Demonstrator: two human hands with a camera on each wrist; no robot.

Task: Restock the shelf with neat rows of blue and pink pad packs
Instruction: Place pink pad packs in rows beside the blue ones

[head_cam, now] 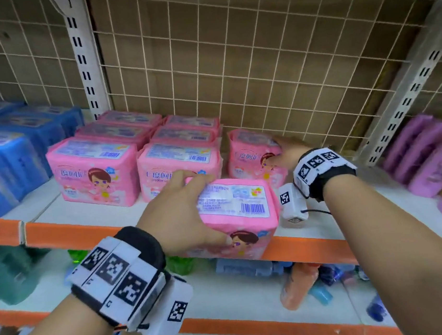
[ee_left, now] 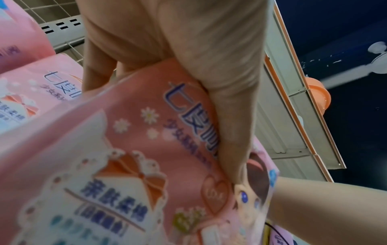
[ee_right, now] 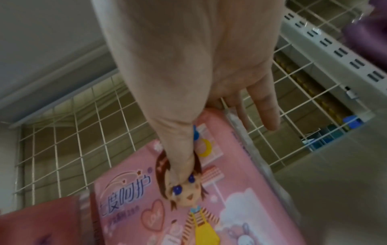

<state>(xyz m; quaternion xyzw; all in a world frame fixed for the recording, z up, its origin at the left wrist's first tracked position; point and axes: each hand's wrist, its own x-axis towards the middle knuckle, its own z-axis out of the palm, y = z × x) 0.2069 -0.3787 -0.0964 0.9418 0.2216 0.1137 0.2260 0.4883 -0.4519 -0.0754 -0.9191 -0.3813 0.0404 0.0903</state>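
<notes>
My left hand (head_cam: 191, 211) grips a pink pad pack (head_cam: 235, 215), barcode face up, over the orange front edge of the white shelf (head_cam: 71, 232). In the left wrist view the left hand's fingers (ee_left: 230, 132) wrap across that pack's printed front (ee_left: 125, 165). My right hand (head_cam: 285, 151) holds another pink pack (head_cam: 251, 156) that stands upright farther back on the shelf. Its thumb (ee_right: 182, 157) presses the front face (ee_right: 220, 207) and its fingers reach over the top right corner. Two rows of pink packs (head_cam: 95, 172) stand to the left. Blue packs (head_cam: 4, 163) fill the far left.
Purple packs (head_cam: 432, 161) lie on the shelf at the right. A wire grid (head_cam: 258, 68) backs the shelf, with slotted white uprights (head_cam: 83, 59) on both sides. Bare shelf shows behind and to the right of the standing pack. The lower shelf holds bottles (head_cam: 298, 287) and green packs.
</notes>
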